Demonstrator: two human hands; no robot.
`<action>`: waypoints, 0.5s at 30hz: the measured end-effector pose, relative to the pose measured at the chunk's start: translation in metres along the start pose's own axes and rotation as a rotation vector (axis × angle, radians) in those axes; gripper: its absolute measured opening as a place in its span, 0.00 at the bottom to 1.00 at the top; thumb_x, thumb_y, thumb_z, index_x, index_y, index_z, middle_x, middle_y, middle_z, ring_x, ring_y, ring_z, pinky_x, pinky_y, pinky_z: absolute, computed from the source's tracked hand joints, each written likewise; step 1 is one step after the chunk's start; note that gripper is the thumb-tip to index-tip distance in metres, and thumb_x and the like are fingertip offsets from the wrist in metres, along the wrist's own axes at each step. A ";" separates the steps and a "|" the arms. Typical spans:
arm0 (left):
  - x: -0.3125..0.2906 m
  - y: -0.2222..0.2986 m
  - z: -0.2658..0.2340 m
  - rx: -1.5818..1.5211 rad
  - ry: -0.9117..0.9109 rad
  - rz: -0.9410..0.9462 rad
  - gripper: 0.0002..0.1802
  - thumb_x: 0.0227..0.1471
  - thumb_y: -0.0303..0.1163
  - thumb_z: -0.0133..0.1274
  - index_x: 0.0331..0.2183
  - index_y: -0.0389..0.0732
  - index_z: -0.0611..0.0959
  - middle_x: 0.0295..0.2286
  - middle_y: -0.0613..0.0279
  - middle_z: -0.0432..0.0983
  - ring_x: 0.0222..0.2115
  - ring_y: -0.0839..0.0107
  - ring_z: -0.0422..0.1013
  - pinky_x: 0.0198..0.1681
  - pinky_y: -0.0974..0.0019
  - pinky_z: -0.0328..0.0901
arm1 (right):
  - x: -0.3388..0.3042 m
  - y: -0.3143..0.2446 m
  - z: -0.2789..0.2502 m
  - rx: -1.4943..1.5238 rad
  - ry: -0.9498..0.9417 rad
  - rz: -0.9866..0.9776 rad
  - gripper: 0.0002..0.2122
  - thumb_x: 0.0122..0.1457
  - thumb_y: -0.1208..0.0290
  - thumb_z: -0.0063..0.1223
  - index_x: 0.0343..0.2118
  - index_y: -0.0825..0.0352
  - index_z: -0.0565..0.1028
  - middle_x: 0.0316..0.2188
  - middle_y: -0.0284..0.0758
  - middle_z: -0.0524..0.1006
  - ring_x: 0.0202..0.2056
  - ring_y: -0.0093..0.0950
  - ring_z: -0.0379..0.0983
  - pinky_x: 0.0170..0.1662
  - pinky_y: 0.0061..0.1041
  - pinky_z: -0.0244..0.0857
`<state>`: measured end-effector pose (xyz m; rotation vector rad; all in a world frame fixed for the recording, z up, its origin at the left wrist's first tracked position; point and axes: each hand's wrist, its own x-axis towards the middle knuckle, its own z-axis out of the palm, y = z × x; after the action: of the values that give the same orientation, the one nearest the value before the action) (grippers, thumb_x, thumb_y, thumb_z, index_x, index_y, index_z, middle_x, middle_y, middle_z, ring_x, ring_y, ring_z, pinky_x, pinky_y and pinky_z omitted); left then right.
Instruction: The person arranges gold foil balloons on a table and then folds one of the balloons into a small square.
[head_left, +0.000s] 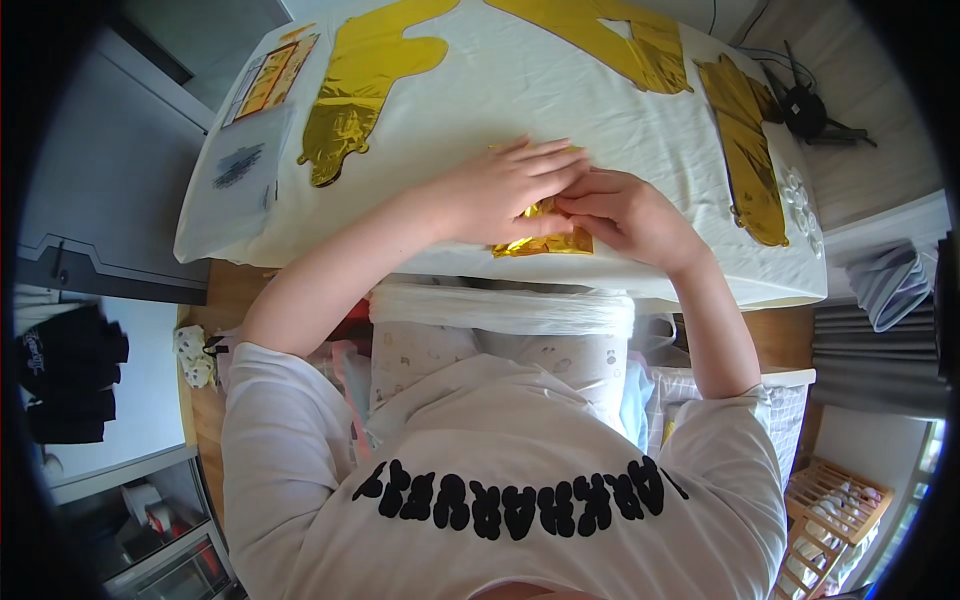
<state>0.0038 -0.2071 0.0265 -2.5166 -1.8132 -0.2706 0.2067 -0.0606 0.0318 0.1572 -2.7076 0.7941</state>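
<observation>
So both hands are working on a small gold foil piece (545, 240) that's lying on the white sheet (500, 90), right at the sheet's near edge; everything else I'm placing relative to that piece. The left hand (500, 190) is lying flat over the top of it, fingers stretched out and close together, so its grip isn't closing round anything, it's just pressing down on the foil; the right hand (620, 210) is coming in from the right side of the piece with its fingers curled in, fingertips pinching the crinkled edge of the foil right where the left fingertips are ending; the two hands are touching each other there. Most of the piece is hiding under the hands, only a shiny strip is showing below them.

Further from the person than the piece, to the left, a long flat gold foil balloon (360, 85) is lying on the sheet; beyond it on the right another gold balloon shape (620, 35) is running off the far edge; well to the right of the piece a narrower gold balloon (750, 150) is stretching along the sheet's right side. Way off left of the piece, a clear plastic packet (245, 165) with a yellow printed card (272, 78) just beyond it is sitting by the sheet's left edge.
</observation>
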 end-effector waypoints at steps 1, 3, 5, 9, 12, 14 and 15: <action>-0.002 0.000 0.003 -0.181 -0.102 -0.023 0.46 0.67 0.57 0.45 0.70 0.34 0.54 0.70 0.48 0.49 0.72 0.57 0.43 0.74 0.48 0.40 | -0.002 0.002 0.001 0.016 0.011 0.011 0.11 0.54 0.80 0.63 0.41 0.71 0.83 0.42 0.43 0.82 0.42 0.41 0.79 0.48 0.35 0.74; -0.004 -0.002 0.012 -0.132 -0.102 -0.001 0.47 0.66 0.57 0.45 0.70 0.33 0.52 0.70 0.47 0.47 0.73 0.57 0.41 0.75 0.49 0.38 | -0.005 0.005 0.003 0.055 0.025 0.031 0.11 0.54 0.79 0.64 0.41 0.70 0.83 0.41 0.41 0.82 0.41 0.41 0.79 0.46 0.34 0.74; -0.004 -0.006 0.014 -0.106 -0.098 0.019 0.48 0.67 0.61 0.41 0.70 0.33 0.53 0.70 0.47 0.48 0.72 0.55 0.43 0.74 0.49 0.40 | -0.005 0.004 0.004 0.095 0.038 0.049 0.10 0.54 0.78 0.64 0.40 0.69 0.83 0.40 0.39 0.82 0.40 0.40 0.79 0.44 0.34 0.74; -0.004 -0.007 0.018 -0.168 -0.091 -0.019 0.46 0.67 0.58 0.41 0.70 0.34 0.53 0.71 0.48 0.47 0.72 0.57 0.42 0.75 0.50 0.40 | -0.004 -0.008 0.009 0.188 0.139 0.170 0.08 0.54 0.80 0.65 0.38 0.72 0.82 0.39 0.41 0.81 0.41 0.40 0.79 0.46 0.33 0.74; 0.000 -0.009 0.017 -0.252 -0.109 -0.049 0.44 0.68 0.56 0.40 0.70 0.36 0.52 0.71 0.50 0.46 0.73 0.59 0.41 0.75 0.52 0.39 | -0.012 -0.024 0.017 0.027 0.279 0.082 0.08 0.53 0.78 0.67 0.36 0.69 0.82 0.37 0.39 0.81 0.39 0.39 0.78 0.44 0.33 0.73; -0.001 -0.011 0.014 -0.323 -0.132 -0.060 0.41 0.70 0.53 0.38 0.71 0.37 0.50 0.72 0.52 0.44 0.73 0.60 0.40 0.75 0.53 0.37 | -0.020 -0.037 0.030 -0.142 0.346 -0.051 0.09 0.50 0.73 0.71 0.34 0.63 0.82 0.35 0.33 0.80 0.38 0.35 0.77 0.42 0.34 0.71; -0.002 -0.013 0.014 -0.324 -0.130 -0.063 0.41 0.70 0.53 0.38 0.71 0.37 0.50 0.72 0.52 0.44 0.73 0.60 0.40 0.75 0.53 0.37 | -0.019 -0.047 0.037 -0.141 0.343 -0.053 0.09 0.50 0.73 0.71 0.34 0.63 0.82 0.35 0.33 0.80 0.38 0.35 0.77 0.42 0.34 0.71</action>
<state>-0.0073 -0.2032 0.0111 -2.7479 -2.0482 -0.4461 0.2239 -0.1200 0.0197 0.0537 -2.4123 0.5544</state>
